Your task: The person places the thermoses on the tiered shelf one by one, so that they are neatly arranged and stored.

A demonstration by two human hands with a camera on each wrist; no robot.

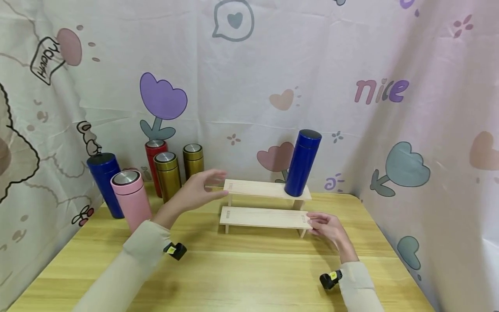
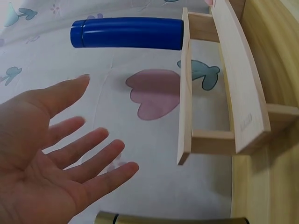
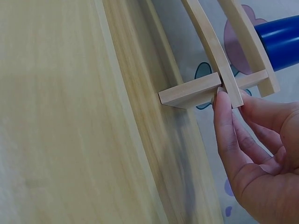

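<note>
Stand, lower centre of frame: right hand pinches its lower right end; left hand, fingers spread, holds nothing. Apparent step: steadying; next move calls for not tipping the bottle.

The person wears a long, cream-white fabric left sleeve and a matching cream-white right sleeve, both plain, loose and softly creased, with broad cuffs. A small, blocky black left wrist camera carries a yellow label; the similar black right wrist camera has a yellow square label. Both hands are bare.
</note>
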